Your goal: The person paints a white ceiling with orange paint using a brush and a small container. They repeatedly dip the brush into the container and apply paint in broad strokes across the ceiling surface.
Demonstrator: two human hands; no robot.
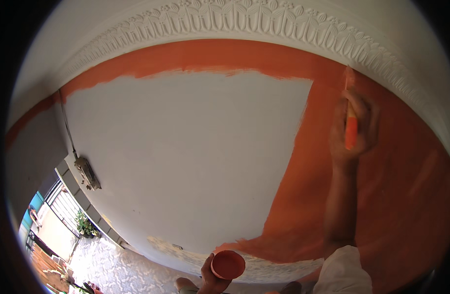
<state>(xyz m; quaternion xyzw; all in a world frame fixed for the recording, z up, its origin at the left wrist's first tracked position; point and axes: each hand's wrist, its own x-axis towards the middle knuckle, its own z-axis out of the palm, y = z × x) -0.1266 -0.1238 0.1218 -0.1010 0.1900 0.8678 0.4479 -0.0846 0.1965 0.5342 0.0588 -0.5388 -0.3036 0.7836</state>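
My right hand (pixel 360 127) is raised at the upper right, its fingers closed round the handle of a paintbrush (pixel 351 130). The brush points upward, and its tip is at the top edge of the orange-red paint, just under the white moulding. Low in the middle, my left hand (pixel 212 279) grips a round cup of orange-red paint (pixel 228 264), its open mouth facing up. In front of me is a wall (pixel 185 147), pale grey in the middle, with an orange-red band (pixel 195 55) along the top and a broad painted area (pixel 401 186) on the right.
A white moulding (pixel 244 17) with a leaf pattern runs along the top of the wall. At the left, a cable drops to an electrical box (pixel 86 172). Beyond lie a patterned floor (pixel 117 262), a potted plant (pixel 86 224), a white gate (pixel 63 200) and a distant person (pixel 34 215).
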